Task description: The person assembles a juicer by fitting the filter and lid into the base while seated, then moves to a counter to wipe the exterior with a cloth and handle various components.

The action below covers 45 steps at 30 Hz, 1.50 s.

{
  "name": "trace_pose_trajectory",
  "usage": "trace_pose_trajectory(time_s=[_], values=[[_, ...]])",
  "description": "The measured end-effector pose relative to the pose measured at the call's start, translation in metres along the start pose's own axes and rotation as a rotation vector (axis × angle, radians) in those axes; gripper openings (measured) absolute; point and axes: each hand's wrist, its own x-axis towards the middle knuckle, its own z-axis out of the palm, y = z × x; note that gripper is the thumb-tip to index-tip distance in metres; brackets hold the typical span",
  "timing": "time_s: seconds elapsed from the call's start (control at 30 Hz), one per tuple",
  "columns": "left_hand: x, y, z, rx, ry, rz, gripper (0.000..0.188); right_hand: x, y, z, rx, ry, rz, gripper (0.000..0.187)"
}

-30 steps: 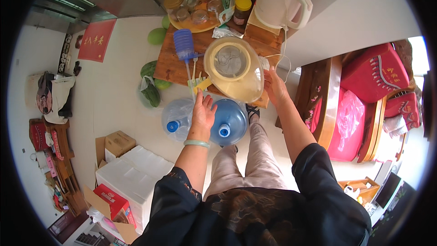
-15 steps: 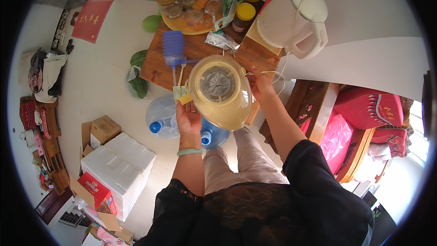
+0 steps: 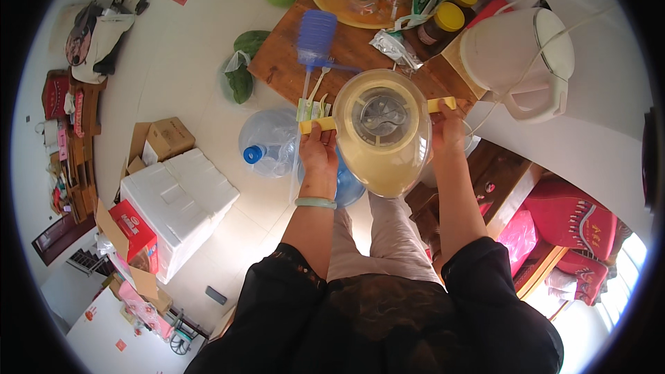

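Observation:
Between my hands is a cream-yellow oval vessel (image 3: 367, 166) with a clear, rounded cover, a round ribbed opening in its middle and a yellow handle on each side. My left hand (image 3: 318, 158) is closed around the left handle (image 3: 319, 125), fingers and thumb pinching it. On the other side my right hand (image 3: 449, 133) grips the right handle (image 3: 441, 104). The vessel is held in the air over the near edge of the wooden table (image 3: 280, 62). A blue hand pump (image 3: 316, 36) and a pale fork (image 3: 319, 84) lie just beyond my left hand.
A white kettle (image 3: 509, 52) stands at the far right, its cord trailing nearby. An orange tray (image 3: 332, 8) holds glass jars. Water jugs (image 3: 273, 140) stand below the table's edge. Bagged watermelons (image 3: 239, 84) and a white foam box (image 3: 183, 190) are on the left floor.
The view has shifted, so the vessel and both hands appear further right. The vessel has turned, and both its handles now stick out plainly, with a hand on each.

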Motion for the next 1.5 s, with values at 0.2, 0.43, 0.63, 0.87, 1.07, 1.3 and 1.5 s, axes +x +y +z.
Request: trace_pose_trajectory(time_s=[0.2, 0.43, 0.63, 0.87, 1.07, 1.3, 1.5], values=[[-0.022, 0.007, 0.026, 0.0, 0.079, 0.036, 0.019, -0.041, -0.02, 0.033, -0.303, -0.002, -0.348, 0.021], [-0.018, 0.008, 0.018, 0.001, 0.038, 0.04, 0.019, -0.052, -0.011, 0.036, -0.289, -0.19, -0.252, 0.037], [-0.016, 0.009, 0.016, -0.173, -0.083, -0.167, 0.021, -0.077, -0.007, 0.051, -0.419, -0.338, -0.232, 0.056], [-0.023, 0.009, 0.023, 0.004, -0.023, -0.098, 0.02, -0.099, -0.002, 0.068, -0.537, -0.23, -0.187, 0.063], [-0.022, 0.007, 0.023, 0.007, -0.04, -0.055, 0.022, -0.1, -0.001, 0.074, -0.56, -0.12, -0.181, 0.059], [-0.007, 0.017, 0.008, -0.06, -0.137, -0.27, 0.021, -0.095, -0.001, 0.07, -0.549, -0.135, -0.148, 0.053], [-0.018, 0.018, 0.015, 0.036, -0.153, -0.137, 0.019, -0.086, -0.002, 0.056, -0.45, -0.155, -0.134, 0.049]])
